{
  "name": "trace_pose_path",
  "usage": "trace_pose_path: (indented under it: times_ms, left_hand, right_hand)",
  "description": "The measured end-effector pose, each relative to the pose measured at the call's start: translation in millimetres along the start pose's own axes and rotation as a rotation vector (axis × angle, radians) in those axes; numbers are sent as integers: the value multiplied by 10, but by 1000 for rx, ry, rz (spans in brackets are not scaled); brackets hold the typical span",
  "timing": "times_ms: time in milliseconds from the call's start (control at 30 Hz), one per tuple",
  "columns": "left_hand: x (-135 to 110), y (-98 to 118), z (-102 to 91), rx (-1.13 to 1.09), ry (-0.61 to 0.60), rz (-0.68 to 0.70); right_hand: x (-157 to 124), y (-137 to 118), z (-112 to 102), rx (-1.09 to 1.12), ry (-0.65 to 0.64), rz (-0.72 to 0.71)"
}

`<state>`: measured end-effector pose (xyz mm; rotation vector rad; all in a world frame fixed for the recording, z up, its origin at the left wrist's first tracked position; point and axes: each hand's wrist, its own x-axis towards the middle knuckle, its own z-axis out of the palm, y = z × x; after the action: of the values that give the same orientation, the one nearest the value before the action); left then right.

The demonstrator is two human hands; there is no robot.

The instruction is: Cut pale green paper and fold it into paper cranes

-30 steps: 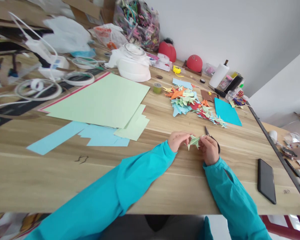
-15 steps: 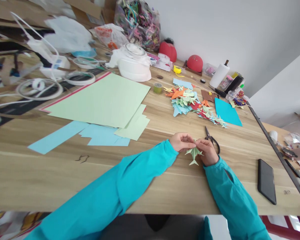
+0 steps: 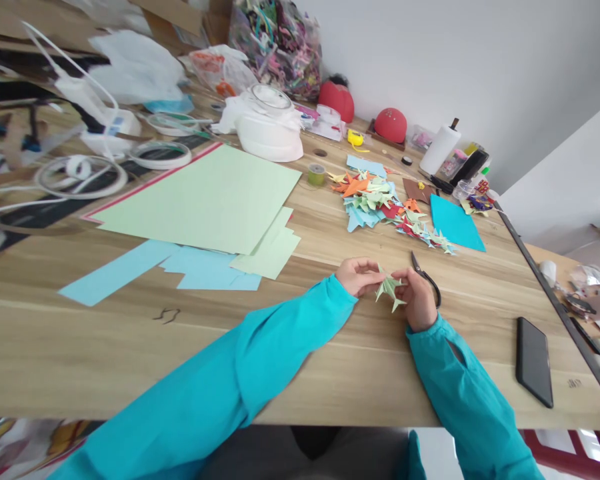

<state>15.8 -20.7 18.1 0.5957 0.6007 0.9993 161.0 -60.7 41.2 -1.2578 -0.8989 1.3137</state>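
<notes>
A pale green origami figure (image 3: 389,287), with pointed wings and a forked tail, is held over the table between my two hands. My left hand (image 3: 360,277) pinches its upper left edge between thumb and fingers. On the other side, my right hand (image 3: 417,300) has its fingers closed at the figure's right edge; its fingertips are partly hidden. Black-handled scissors (image 3: 420,270) lie just behind my right hand, which covers part of one handle. Farther back is a pile of similar folded figures (image 3: 375,200) in orange, green, blue and red.
Large pale green sheets (image 3: 205,193) and blue paper strips (image 3: 117,273) lie to the left. A phone (image 3: 534,360) rests near the right edge. A turquoise sheet (image 3: 457,223), a tape roll (image 3: 317,175) and a white bowl-like object (image 3: 270,130) stand farther back. Cables (image 3: 80,177) clutter the left.
The origami figure has turned and risen slightly, its tail now pointing down to the right. My fingertips have moved a little apart, the left hand shifting slightly left.
</notes>
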Motion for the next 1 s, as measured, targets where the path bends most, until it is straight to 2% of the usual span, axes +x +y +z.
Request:
trace_pose_path:
  times_ms: [167, 433, 800, 1000]
  left_hand:
    - [35, 43, -46, -83, 48, 107]
    - [59, 9, -73, -73, 61, 99]
    - [21, 50, -4, -57, 75, 81]
    - [6, 53, 1, -58, 46, 63]
  right_hand:
    - [6, 37, -25, -9, 100, -267]
    - [-19, 60, -30, -342, 40, -568]
    - [-49, 34, -10, -606, 80, -614]
    - [-30, 70, -30, -594, 105, -561]
